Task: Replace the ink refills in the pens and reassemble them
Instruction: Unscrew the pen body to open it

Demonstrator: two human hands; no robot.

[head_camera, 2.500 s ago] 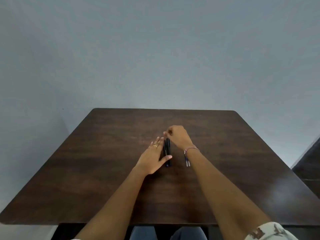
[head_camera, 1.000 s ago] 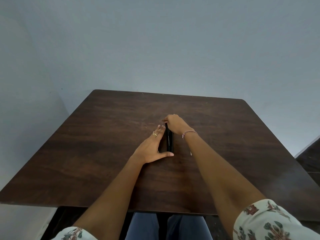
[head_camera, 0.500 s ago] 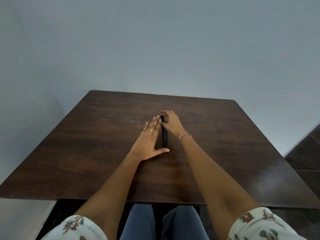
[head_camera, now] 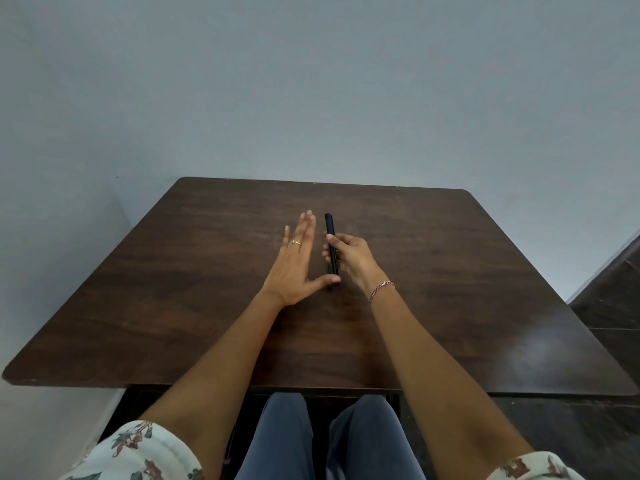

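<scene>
My right hand (head_camera: 353, 259) curls round pens (head_camera: 329, 225); my left hand (head_camera: 294, 268) flat on table (head_camera: 450, 271), fingers together, thumb at near end. Best lift straight, grip firm.

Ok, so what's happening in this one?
A person sits at a dark wooden table. The right hand grips a black pen around its middle, with its far end pointing away across the table. The left hand is open beside it, fingers straight, thumb reaching to the pen's near end. No refill or loose part shows, so taking it apart does not look started.
</scene>
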